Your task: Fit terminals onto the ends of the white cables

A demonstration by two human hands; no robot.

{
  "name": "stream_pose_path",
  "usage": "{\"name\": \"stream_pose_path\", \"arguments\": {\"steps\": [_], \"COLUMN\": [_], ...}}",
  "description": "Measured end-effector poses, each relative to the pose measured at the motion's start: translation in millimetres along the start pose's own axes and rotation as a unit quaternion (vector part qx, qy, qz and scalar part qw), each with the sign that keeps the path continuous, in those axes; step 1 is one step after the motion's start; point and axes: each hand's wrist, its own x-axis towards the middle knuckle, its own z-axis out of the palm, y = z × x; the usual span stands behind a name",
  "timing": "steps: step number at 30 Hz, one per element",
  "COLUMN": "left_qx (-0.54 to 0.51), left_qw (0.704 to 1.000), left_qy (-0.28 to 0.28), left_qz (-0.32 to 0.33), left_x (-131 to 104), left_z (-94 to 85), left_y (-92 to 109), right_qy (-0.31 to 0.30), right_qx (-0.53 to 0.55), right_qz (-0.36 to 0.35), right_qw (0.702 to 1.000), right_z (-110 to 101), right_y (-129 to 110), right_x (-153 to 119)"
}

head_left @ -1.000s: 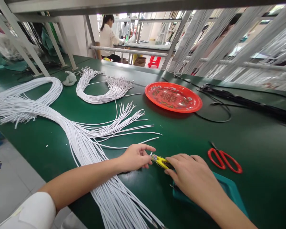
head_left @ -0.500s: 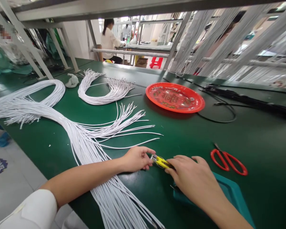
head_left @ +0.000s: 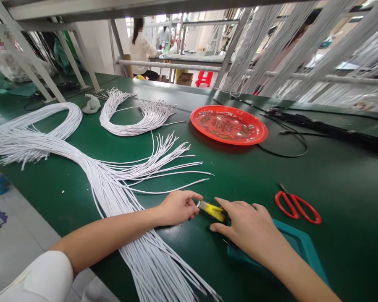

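Observation:
Thumb and fingers of my left hand (head_left: 179, 207) are closed at the metal end of a small yellow tool (head_left: 214, 211). A small white curved piece shows at those fingertips. Its exact kind is blurred. Just right of it, my right hand (head_left: 245, 220) has thumb and index finger spread apart, with the tool's rear end between them; contact there cannot be made out. My left forearm lies across a long bundle of white cords (head_left: 111, 184), whose loose ends fan out beyond my left hand. Beneath my right hand and wrist is a teal tray (head_left: 308, 243), partly hidden.
Red-handled scissors (head_left: 297, 205) lie right of my right hand. A red round tray (head_left: 228, 126) sits farther back, near black cables (head_left: 327, 130). Another curled cord bundle (head_left: 122, 128) lies at back left. Metal frames cross the far side; a person (head_left: 141, 46) sits beyond.
My right thumb and index finger have moved apart from the yellow tool's rear end, and the tool has turned slightly. My left hand keeps its closed grip. The whole view has shifted a little.

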Motion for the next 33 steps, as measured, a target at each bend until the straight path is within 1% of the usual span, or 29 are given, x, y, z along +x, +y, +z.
{"name": "stream_pose_path", "arguments": {"steps": [3, 7, 10, 12, 14, 16, 19, 22, 25, 27, 29, 31, 32, 33], "left_qx": [-0.003, -0.023, -0.073, -0.131, -0.2, -0.269, -0.342, -0.368, -0.349, -0.32, -0.268, -0.17, -0.101, -0.022], "left_qw": [1.0, 0.999, 0.995, 0.989, 0.978, 0.962, 0.939, 0.93, 0.936, 0.944, 0.954, 0.963, 0.964, 0.957], "left_qy": [0.013, 0.034, 0.064, 0.071, 0.059, 0.041, 0.018, 0.01, 0.04, 0.082, 0.133, 0.193, 0.226, 0.261], "left_qz": [0.008, 0.016, 0.017, 0.004, -0.02, -0.035, -0.018, 0.004, 0.007, 0.015, 0.033, 0.074, 0.101, 0.128], "left_x": [-1, 0, -1, -2, -3, -4, -4, -3, 0, 3, 5, 9, 11, 14], "left_z": [-0.6, -1.8, -3.2, -4.7, -7.0, -10.1, -15.4, -20.2, -23.4, -25.4, -28.7, -34.9, -39.3, -44.5], "left_y": [0, 0, 6, 12, 18, 23, 25, 25, 27, 31, 37, 44, 47, 49], "right_qy": [-0.003, 0.008, 0.016, 0.021, 0.042, 0.085, 0.136, 0.142, 0.133, 0.127, 0.125, 0.123, 0.123, 0.123], "right_qx": [0.011, 0.047, 0.089, 0.117, 0.143, 0.169, 0.207, 0.228, 0.227, 0.222, 0.219, 0.218, 0.218, 0.218], "right_qz": [0.0, 0.011, 0.022, 0.029, 0.041, 0.071, 0.125, 0.142, 0.141, 0.14, 0.138, 0.136, 0.135, 0.134], "right_qw": [1.0, 0.999, 0.996, 0.993, 0.988, 0.979, 0.961, 0.953, 0.954, 0.956, 0.958, 0.959, 0.959, 0.959], "right_z": [1, 2, 3, 3, 2, -1, -5, -8, -10, -11, -10, -10, -10, -10], "right_y": [2, 4, 4, 4, 4, 6, 8, 9, 7, 6, 6, 7, 8, 8], "right_x": [0, -2, -2, -2, -1, -2, -3, -4, -4, -3, -2, -2, -2, -3]}}
